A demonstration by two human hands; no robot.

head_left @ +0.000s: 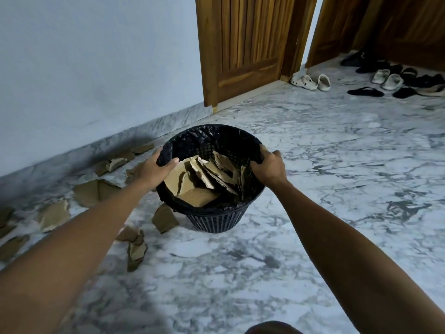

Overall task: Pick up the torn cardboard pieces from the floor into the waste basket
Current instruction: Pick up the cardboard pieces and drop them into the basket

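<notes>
Marble floor (313, 165); both hands, left hand (154, 168) and right hand (269, 165), seemingly grip the waste basket (212, 220) rim.

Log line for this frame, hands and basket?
left hand: grips basket rim | right hand: grips basket rim | waste basket: part-filled | cardboard pieces: several on floor

A wooden door (243, 44) stands in the pale blue wall (96, 56); white clogs (310, 81) sit beside its frame, with black slippers (366, 92) and pale shoes (387, 79) scattered farther right on the marble floor (337, 165)
</notes>
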